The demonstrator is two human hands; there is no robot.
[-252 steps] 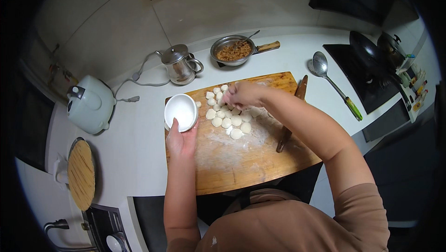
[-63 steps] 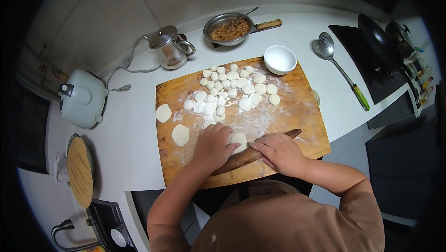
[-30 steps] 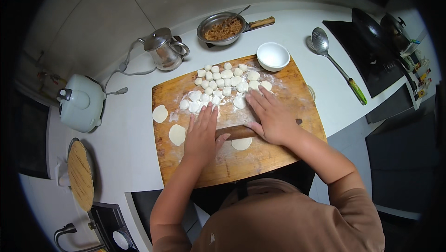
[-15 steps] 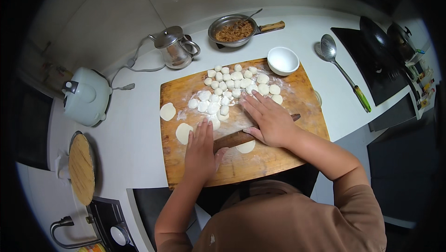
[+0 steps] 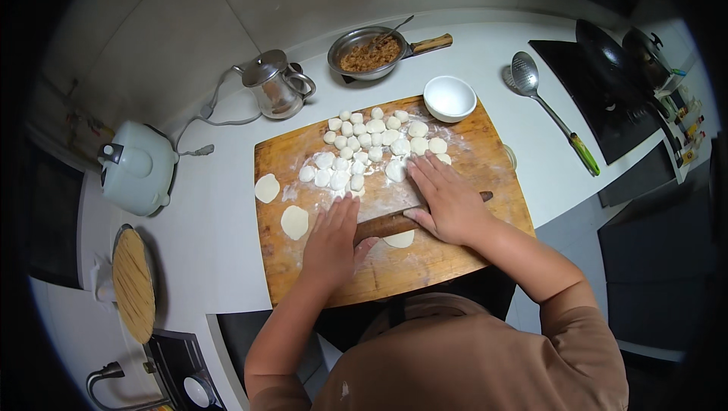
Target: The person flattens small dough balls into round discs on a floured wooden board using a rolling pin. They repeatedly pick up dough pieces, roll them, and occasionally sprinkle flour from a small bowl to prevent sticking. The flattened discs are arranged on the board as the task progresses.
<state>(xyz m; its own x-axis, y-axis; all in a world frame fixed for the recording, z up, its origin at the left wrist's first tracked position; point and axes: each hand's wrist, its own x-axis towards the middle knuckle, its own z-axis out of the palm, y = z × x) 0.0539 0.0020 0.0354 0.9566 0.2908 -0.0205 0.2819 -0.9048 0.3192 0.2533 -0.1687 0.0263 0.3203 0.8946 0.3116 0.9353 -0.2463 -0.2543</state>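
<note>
A dark wooden rolling pin [image 5: 385, 225] lies across the floured wooden board [image 5: 455, 255]. My left hand [image 5: 331, 240] rests over its left part, fingers stretched forward and thumb pointing inward. Toward its other end, my right hand [image 5: 450, 205] presses down with the palm, fingers extended and slightly apart. From under the pin, on my side, shows the edge of a flat dough round [image 5: 400, 240]; the pin hides the rest. Two thin dough rounds lie left of my left hand, one [image 5: 294, 222] closer than the other [image 5: 267, 188]. Beyond my hands, several small dough pieces [image 5: 375, 127] sit clustered, some flattened.
A white bowl [image 5: 450, 99] stands on the board's far right corner. Behind are a pan of brown filling [image 5: 369, 53] with a spoon and a metal kettle [image 5: 277, 89]. A slotted spoon [image 5: 557, 115] lies right, beside a dark cooktop [image 5: 599, 138]. A rice cooker [image 5: 139, 168] stands left.
The rolling pin has come slightly nearer to me, covering more of the dough round under it. Both hands moved with it, still stretched out. The whole view has shifted a little.
</note>
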